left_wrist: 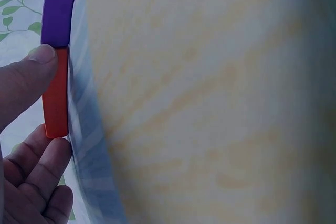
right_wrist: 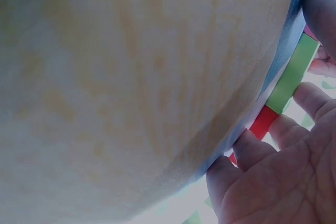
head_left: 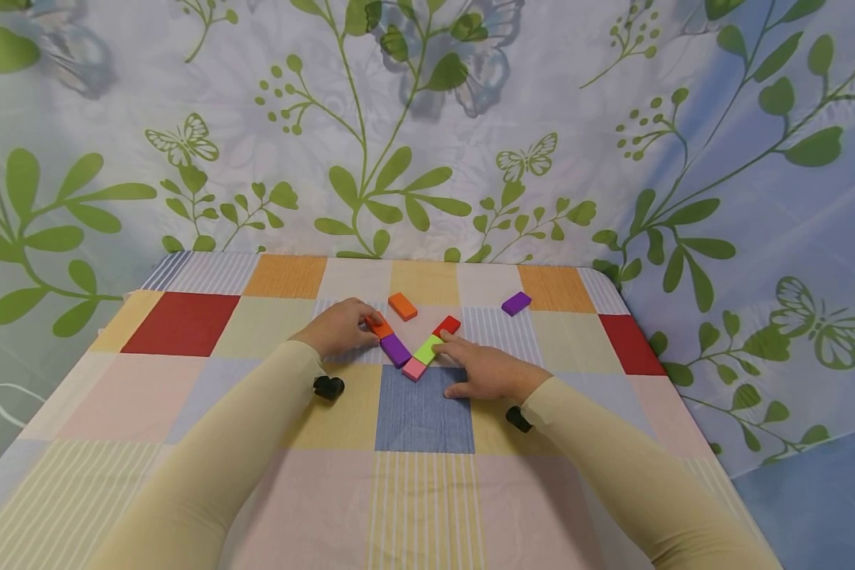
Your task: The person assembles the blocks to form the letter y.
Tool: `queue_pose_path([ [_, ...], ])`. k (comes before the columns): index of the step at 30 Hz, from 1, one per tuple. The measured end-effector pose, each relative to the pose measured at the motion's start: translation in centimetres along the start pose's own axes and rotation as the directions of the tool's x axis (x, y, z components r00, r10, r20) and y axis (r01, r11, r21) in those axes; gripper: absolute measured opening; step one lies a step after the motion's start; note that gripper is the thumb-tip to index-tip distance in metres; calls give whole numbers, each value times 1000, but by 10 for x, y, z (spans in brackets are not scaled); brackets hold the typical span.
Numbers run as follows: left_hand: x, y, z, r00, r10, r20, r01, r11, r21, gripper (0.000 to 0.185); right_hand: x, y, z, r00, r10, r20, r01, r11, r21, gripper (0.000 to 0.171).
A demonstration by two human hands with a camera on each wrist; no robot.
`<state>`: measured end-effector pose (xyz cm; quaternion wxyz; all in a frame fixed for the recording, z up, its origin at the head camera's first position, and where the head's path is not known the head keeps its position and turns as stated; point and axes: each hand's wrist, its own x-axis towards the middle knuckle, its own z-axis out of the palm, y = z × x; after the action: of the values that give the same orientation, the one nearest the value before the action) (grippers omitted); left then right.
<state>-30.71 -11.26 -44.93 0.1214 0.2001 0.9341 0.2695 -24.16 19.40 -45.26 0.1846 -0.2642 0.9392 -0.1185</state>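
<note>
We see both hands low on the worktop, which wears a checked cloth of coloured squares, with a leaf-and-butterfly curtain hanging behind it.

Five flat blocks lie there in a V. Its left arm is the orange block and the purple block, set end to end; the pink block sits at the point; the right arm runs up through the green block to the red block.

The left hand rests at the top of the left arm. In the left wrist view its thumb tip presses on the orange block right at the seam with the purple one, and the other fingers curl just below the block's free end; we read this grip as a light pinch on the orange block.

The right hand lies flat beside the right arm, fingers nearly straight, its fingertips against the green and red blocks. This grip holds nothing; it only touches.

Apart from the V, a second orange block lies just beyond it, and a second purple block lies well off to the right.
</note>
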Motion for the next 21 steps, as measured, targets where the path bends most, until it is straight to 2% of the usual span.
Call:
queue_pose_path([
  [21, 0, -1, 0, 1000, 7, -6, -7, 1000, 3, 26, 1, -1, 0, 1000, 7, 3, -7, 1000, -9, 84],
])
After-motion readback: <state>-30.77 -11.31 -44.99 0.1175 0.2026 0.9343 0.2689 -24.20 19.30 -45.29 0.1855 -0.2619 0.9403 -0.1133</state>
